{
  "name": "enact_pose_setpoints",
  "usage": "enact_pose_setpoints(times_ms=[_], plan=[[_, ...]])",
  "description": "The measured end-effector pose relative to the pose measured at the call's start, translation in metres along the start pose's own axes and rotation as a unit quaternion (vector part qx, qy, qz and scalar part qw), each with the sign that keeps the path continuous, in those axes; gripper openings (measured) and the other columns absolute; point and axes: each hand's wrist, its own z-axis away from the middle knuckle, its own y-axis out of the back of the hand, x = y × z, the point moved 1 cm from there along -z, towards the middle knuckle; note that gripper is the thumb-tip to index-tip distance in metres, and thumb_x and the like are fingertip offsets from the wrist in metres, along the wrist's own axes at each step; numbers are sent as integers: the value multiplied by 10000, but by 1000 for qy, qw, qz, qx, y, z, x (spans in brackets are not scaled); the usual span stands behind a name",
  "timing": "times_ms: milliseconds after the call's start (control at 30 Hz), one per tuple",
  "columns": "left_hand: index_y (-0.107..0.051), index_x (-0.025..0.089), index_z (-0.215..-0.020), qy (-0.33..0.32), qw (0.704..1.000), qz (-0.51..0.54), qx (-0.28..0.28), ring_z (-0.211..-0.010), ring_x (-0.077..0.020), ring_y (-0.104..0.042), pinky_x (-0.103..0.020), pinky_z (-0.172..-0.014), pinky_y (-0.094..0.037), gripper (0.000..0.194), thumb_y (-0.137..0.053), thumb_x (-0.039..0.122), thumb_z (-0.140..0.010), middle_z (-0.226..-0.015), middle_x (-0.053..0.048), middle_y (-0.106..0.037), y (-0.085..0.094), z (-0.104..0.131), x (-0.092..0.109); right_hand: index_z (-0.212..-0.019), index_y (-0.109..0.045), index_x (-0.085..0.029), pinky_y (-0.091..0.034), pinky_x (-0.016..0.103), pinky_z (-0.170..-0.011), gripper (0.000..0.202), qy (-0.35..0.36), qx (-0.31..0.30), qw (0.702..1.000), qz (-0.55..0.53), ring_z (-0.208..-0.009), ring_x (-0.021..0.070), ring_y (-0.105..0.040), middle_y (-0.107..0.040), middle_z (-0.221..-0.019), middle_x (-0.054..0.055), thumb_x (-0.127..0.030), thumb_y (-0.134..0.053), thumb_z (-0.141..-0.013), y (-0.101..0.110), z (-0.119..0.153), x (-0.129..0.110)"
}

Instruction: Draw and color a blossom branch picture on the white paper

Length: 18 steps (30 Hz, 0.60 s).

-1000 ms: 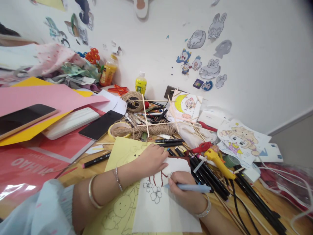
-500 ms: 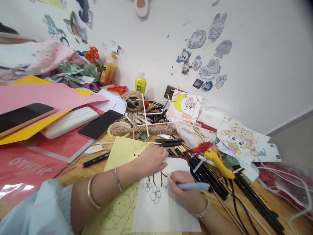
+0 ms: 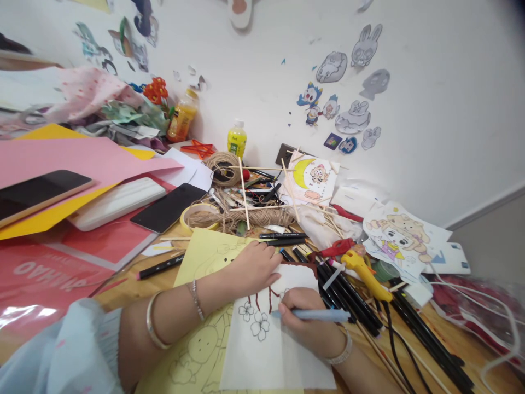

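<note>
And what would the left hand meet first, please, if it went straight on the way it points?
The left hand would likely meet the black markers just ahead, though depth is unclear and it might clear them.

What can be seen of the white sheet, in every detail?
The white sheet looks like plain paper, lying flat, partly over a yellow sheet. Reddish-brown runs along its visible top edge, and lines of that colour run down toward outlined, uncoloured flowers. The left hand seems to rest across its upper left; the right hand lies over its right side, pointing a pen at it. Whether the pen touches is unclear.
</note>
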Motion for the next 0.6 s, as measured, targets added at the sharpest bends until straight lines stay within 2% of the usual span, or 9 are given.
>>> enact_pose_setpoints(times_ms=[400,600], plan=[[-511,167,-874,-1,1000,-5,2,-781,-233,-526,-353,-676,-360,213,-520,377,-844,-846,-66,-577,-1,1,1,-490,-379,-202,-381,222,-501,287,-42,8,997,-58,-467,110,-495,-546,-469,-12,-198,-432,-772,-2,1,3],[-511,165,-869,-2,1000,-3,1,-779,-231,-529,-347,-671,-355,206,-524,368,-844,-843,-67,-578,0,1,1,-484,-365,-205,-374,224,-492,290,-35,9,997,-72,-455,110,-484,-537,-457,-16,-201,-441,-764,-1,0,4]])
